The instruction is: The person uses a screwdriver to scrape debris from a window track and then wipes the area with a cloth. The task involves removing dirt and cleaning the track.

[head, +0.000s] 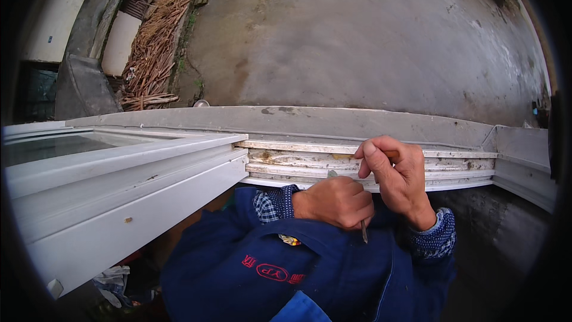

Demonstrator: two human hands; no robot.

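Note:
A dirty white window track crosses in front of me, with dark specks and grime in its grooves. My right hand is raised over the track, its fingers curled round a thin tool with an orange-brown handle. A yellowish patch shows in the groove beside those fingers; whether it belongs to the tool is unclear. Close to my body, my left hand is closed around a slim tool whose narrow end points down. A small grey-green piece shows just beyond its knuckles, partly hidden.
White sliding window frames with glass stand at my left. Past the track runs a grey outer ledge with a thin cable. Below lies a concrete yard, with piled sticks along its left side. The window's right jamb bounds the track.

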